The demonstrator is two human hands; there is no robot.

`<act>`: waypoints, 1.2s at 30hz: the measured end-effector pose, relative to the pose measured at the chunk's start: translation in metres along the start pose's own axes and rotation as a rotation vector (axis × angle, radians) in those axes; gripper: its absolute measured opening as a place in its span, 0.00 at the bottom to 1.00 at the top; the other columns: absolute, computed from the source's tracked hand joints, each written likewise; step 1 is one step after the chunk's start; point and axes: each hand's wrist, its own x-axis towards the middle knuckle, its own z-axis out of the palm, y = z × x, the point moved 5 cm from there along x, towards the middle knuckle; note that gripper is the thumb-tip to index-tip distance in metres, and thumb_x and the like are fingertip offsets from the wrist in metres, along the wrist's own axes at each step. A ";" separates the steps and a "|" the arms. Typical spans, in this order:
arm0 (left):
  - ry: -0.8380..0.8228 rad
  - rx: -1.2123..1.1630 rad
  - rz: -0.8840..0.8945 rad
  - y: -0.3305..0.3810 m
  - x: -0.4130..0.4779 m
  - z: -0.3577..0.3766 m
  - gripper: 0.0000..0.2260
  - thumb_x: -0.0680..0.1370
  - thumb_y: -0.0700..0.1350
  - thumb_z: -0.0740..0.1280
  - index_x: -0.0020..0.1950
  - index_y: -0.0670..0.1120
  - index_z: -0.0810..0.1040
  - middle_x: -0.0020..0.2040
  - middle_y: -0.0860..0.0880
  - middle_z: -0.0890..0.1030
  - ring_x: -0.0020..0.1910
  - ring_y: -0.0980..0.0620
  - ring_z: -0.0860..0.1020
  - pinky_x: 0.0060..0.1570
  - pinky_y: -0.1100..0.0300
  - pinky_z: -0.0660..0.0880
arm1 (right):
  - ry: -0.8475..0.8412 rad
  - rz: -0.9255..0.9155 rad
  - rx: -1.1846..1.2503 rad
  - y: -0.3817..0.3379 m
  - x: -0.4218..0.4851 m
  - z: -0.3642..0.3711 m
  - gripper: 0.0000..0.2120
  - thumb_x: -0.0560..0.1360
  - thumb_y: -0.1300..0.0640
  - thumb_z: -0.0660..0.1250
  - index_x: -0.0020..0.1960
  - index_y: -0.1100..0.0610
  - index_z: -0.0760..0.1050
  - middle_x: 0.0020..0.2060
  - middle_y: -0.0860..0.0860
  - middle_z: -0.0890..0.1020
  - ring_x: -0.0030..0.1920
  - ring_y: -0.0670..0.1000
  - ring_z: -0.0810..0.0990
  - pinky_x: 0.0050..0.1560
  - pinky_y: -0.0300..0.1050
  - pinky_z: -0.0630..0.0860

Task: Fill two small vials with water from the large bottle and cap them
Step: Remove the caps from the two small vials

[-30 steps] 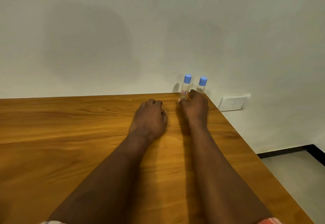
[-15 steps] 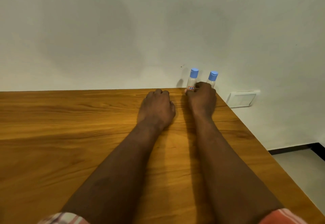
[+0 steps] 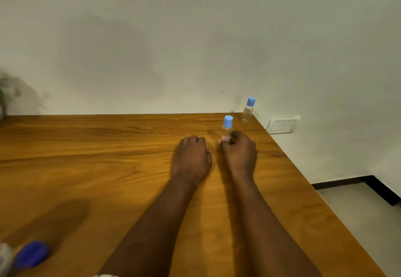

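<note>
Now, right hand (image 3: pixel 237 155) tight around the labelled vial (image 3: pixel 226 131) — left hand (image 3: pixel 191 157) an empty fist on the table (image 3: pixel 86 146).

Dim, warm indoor light, with big soft shadows on the wall (image 3: pixel 108 55) and a dark patch on the table (image 3: pixel 86 146) lower left. The blue-capped bottle (image 3: pixel 31 254) in the corner and the plant (image 3: pixel 3 94) are badly smeared. Wide-angle distortion bends the table edges.

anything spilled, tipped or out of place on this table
Nothing stands out. Both vials stand upright and capped: the labelled vial gripped by the right hand, the other vial near the far corner of the table. No spill shows.
</note>
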 end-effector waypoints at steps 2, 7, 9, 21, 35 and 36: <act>-0.009 0.000 -0.003 0.000 -0.024 -0.011 0.14 0.78 0.47 0.57 0.60 0.44 0.74 0.58 0.44 0.76 0.59 0.45 0.72 0.60 0.52 0.69 | -0.006 -0.003 0.010 -0.005 -0.026 -0.011 0.12 0.73 0.52 0.73 0.54 0.58 0.82 0.46 0.54 0.86 0.45 0.54 0.83 0.45 0.48 0.79; -0.021 0.008 0.006 -0.005 -0.087 -0.038 0.15 0.78 0.46 0.57 0.62 0.44 0.73 0.59 0.44 0.76 0.60 0.45 0.71 0.62 0.53 0.66 | -0.040 0.000 0.033 -0.020 -0.093 -0.036 0.11 0.73 0.53 0.74 0.52 0.58 0.82 0.46 0.55 0.86 0.46 0.57 0.83 0.45 0.51 0.79; -0.007 0.014 0.007 -0.009 -0.112 -0.050 0.15 0.78 0.46 0.57 0.62 0.44 0.74 0.59 0.44 0.76 0.60 0.45 0.71 0.62 0.54 0.66 | -0.058 -0.003 0.035 -0.026 -0.119 -0.045 0.11 0.72 0.52 0.74 0.52 0.57 0.82 0.46 0.54 0.86 0.47 0.56 0.84 0.45 0.49 0.78; 0.059 -0.030 -0.006 -0.030 -0.231 -0.111 0.13 0.80 0.47 0.57 0.62 0.45 0.74 0.58 0.46 0.77 0.59 0.47 0.72 0.62 0.55 0.66 | -0.143 -0.004 0.102 -0.063 -0.242 -0.061 0.12 0.71 0.52 0.73 0.53 0.53 0.83 0.47 0.51 0.87 0.50 0.55 0.84 0.49 0.49 0.78; 0.147 -0.246 -0.120 -0.055 -0.267 -0.147 0.06 0.75 0.37 0.60 0.46 0.45 0.76 0.44 0.45 0.81 0.46 0.44 0.75 0.43 0.56 0.64 | -0.272 -0.043 0.226 -0.086 -0.281 -0.047 0.12 0.68 0.48 0.76 0.46 0.55 0.85 0.40 0.52 0.87 0.41 0.51 0.85 0.39 0.43 0.74; 0.141 -0.261 -0.121 -0.057 -0.264 -0.147 0.06 0.74 0.37 0.61 0.45 0.45 0.76 0.43 0.45 0.81 0.46 0.44 0.76 0.42 0.56 0.64 | -0.301 -0.045 0.250 -0.087 -0.279 -0.046 0.12 0.68 0.48 0.77 0.47 0.55 0.85 0.40 0.51 0.87 0.41 0.49 0.85 0.39 0.43 0.76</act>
